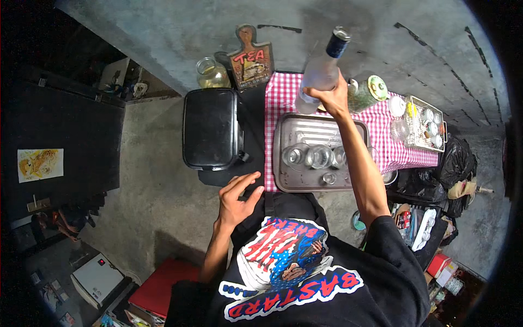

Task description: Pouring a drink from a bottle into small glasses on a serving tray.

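Note:
My right hand [333, 96] grips a frosted glass bottle [320, 75] with a dark blue neck, held tilted above the far edge of a metal tray [318, 186]. On the tray, clear drinking glasses [319, 156] stand in a row, partly behind my right forearm, with a small glass [329, 178] nearer me. My left hand [240, 198] is empty, its fingers apart, left of the tray's near corner. The tray rests on a pink-and-white checkered cloth [274, 98].
Left of the cloth is a black lidded container [210, 128]; behind it stand a glass jar [212, 73] and a wooden tea sign [251, 61]. A green-lidded jar [369, 94] and a wire basket [425, 122] of small jars lie right. Black plastic bags [457, 163] sit beyond.

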A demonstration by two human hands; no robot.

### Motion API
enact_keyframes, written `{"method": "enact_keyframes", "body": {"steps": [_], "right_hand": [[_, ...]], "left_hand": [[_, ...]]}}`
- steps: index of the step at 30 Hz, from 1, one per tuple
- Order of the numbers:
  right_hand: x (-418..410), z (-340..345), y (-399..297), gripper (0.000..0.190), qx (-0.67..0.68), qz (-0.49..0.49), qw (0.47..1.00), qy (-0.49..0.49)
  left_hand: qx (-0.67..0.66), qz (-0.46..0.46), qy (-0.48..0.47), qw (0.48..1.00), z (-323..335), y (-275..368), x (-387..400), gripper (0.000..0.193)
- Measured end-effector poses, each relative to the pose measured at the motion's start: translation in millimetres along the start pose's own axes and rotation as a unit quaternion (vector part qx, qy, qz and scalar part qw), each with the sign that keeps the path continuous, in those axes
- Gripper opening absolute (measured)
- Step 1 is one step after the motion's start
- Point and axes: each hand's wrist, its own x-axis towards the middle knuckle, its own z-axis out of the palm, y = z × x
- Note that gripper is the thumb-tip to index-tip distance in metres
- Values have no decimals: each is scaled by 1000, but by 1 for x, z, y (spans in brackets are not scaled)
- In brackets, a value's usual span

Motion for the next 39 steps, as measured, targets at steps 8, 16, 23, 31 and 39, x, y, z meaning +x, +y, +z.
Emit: {"method": "enact_keyframes", "body": {"steps": [8,16,23,31,39], "right_hand": [[20,60,71,76,-119,56,990,46],[17,68,84,76,-125,83,986,68],[7,70,75,87,-134,46,989,52],[-41,57,85,84,-20,46,997,67],[-246,-1,68,39,-48,97,951,290]], "left_hand": [[14,10,10,1000,-48,-17,19,34],[-42,-53,-31,997,-59,-24,30,34],[-39,-62,-18,997,-59,-22,32,32],[-19,-54,-1,998,-54,-13,19,26],[-7,-27,9,1000,-20,4,8,25]]}}
